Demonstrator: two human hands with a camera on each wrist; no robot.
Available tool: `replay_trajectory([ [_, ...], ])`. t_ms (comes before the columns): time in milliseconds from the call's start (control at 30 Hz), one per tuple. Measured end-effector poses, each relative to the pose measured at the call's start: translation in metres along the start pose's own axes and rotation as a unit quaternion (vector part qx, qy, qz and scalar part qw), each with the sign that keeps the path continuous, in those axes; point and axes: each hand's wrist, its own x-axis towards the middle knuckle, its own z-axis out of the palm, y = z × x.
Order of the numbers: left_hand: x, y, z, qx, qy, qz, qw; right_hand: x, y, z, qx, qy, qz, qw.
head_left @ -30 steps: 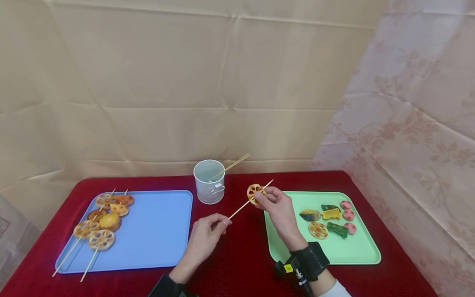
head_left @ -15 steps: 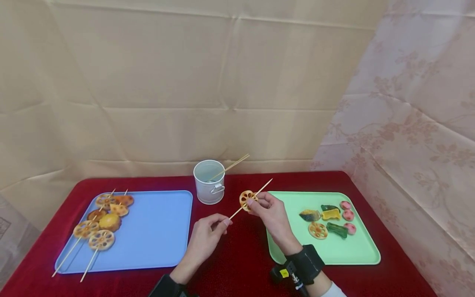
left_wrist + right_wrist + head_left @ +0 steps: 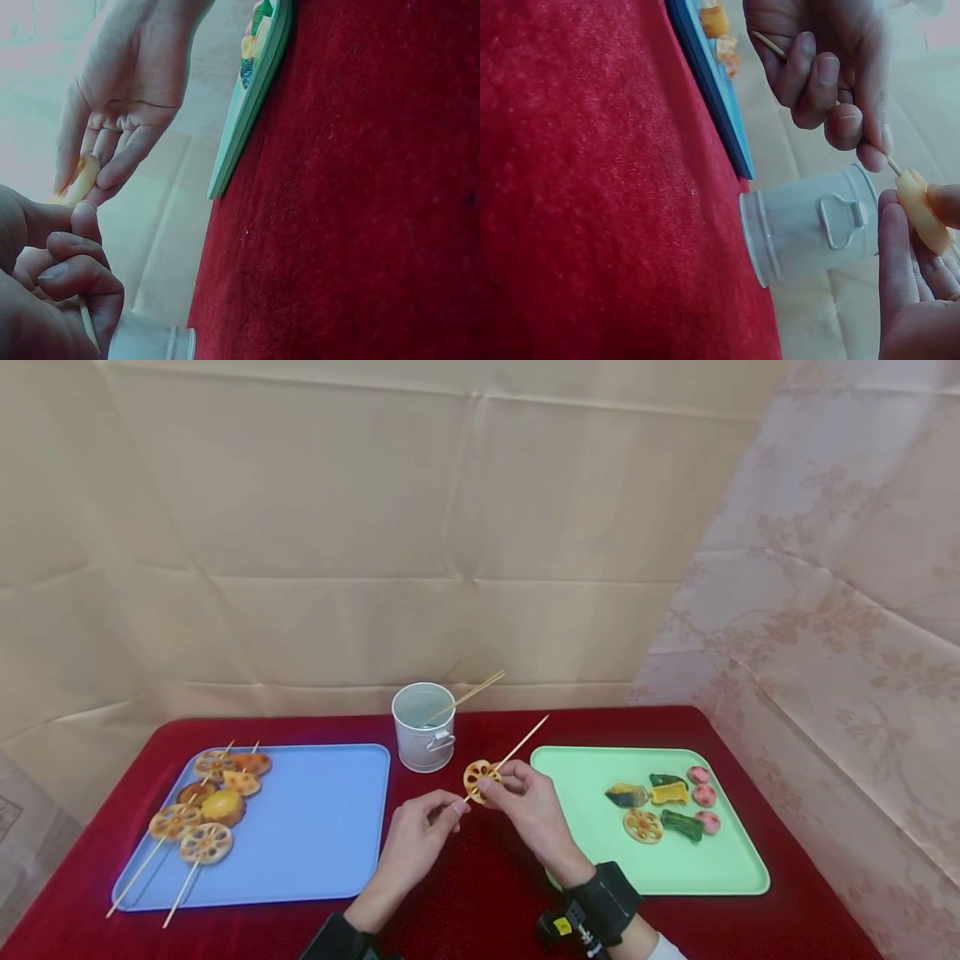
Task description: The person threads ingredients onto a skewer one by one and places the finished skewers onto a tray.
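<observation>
My left hand (image 3: 418,837) pinches a bamboo skewer (image 3: 525,739) near its lower end, and the skewer slants up to the right. A round lotus root slice (image 3: 478,780), browned and full of holes, is threaded on it. Thumb and fingers of my right hand (image 3: 531,808) pinch that slice close to the left fingertips. In the right wrist view the slice (image 3: 921,211) appears edge-on, with the skewer (image 3: 893,166) running into it from the left hand (image 3: 821,86). The skewer's tail end sticks out behind the curled left fingers.
A blue tray (image 3: 315,827) at left bears two loaded skewers of lotus root and other pieces. The green tray (image 3: 727,868) at right holds another lotus slice (image 3: 642,826), green and yellow pieces and pink rounds. Behind my hands stands a white bucket (image 3: 424,750) with thin skewers (image 3: 480,689).
My right hand has slid the lotus root slice down the skewer, leftward and toward the left fingertips. More bare skewer shows beyond the slice. The left hand has stayed put.
</observation>
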Motion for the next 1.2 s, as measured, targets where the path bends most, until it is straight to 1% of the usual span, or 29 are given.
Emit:
replay_trajectory([
  [67,0.000,0.000,0.001,0.000,-0.001,-0.004,1.0000,0.000,0.002,0.000,-0.002,-0.006,0.000,1.000],
  [267,0.001,-0.001,0.001,-0.001,0.003,-0.010,0.9999,0.000,0.006,0.001,-0.004,-0.043,-0.014,0.999],
  [433,0.000,-0.001,0.000,-0.003,0.011,-0.011,0.9999,0.002,0.002,-0.005,-0.008,-0.052,-0.007,0.999],
  [533,0.001,-0.002,-0.001,-0.002,0.018,-0.006,0.9998,0.006,-0.003,-0.013,-0.003,-0.048,-0.015,0.999],
  [633,0.001,-0.003,-0.002,-0.005,0.018,-0.008,0.9998,0.010,-0.006,-0.026,0.005,-0.037,-0.027,0.999],
  [733,0.001,-0.003,-0.003,-0.005,0.013,-0.023,0.9996,0.014,-0.007,-0.043,0.001,-0.022,-0.036,0.999],
  [800,0.000,-0.004,-0.004,-0.006,0.009,-0.029,0.9995,0.018,-0.007,-0.055,-0.022,-0.007,-0.047,0.999],
  [900,-0.001,-0.005,-0.005,-0.010,0.008,-0.030,0.9995,0.022,-0.006,-0.074,-0.070,0.014,-0.060,0.996],
  [967,-0.001,-0.005,-0.006,-0.013,0.010,-0.027,0.9995,0.023,-0.006,-0.088,-0.108,0.026,-0.068,0.991],
  [1100,-0.001,-0.006,-0.009,-0.023,0.013,-0.025,0.9993,0.024,-0.007,-0.114,-0.162,0.039,-0.077,0.983],
  [1200,-0.001,-0.007,-0.011,-0.024,0.012,-0.030,0.9992,0.024,-0.006,-0.131,-0.187,0.041,-0.085,0.978],
])
